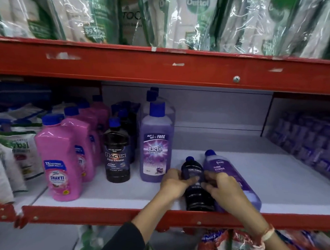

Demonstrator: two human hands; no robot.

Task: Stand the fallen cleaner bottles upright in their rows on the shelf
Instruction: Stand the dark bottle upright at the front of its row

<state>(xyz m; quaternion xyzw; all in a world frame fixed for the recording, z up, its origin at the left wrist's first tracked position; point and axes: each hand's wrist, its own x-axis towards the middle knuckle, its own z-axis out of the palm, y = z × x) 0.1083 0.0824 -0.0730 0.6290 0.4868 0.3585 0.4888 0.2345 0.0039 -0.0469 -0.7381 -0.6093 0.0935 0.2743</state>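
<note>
Two fallen bottles lie on the white shelf, caps pointing away from me: a small black floor-cleaner bottle and, touching its right side, a larger purple one. My left hand holds the black bottle's left side. My right hand grips it from the right, resting over the purple bottle's edge. To the left, upright rows stand: purple Bactin bottles, black Bactin bottles and pink Shakti bottles.
The red front rail runs below the bottles. A red upper shelf beam hangs low overhead, with green and white pouches above it. Purple packs fill the right end. White bags stand at the far left.
</note>
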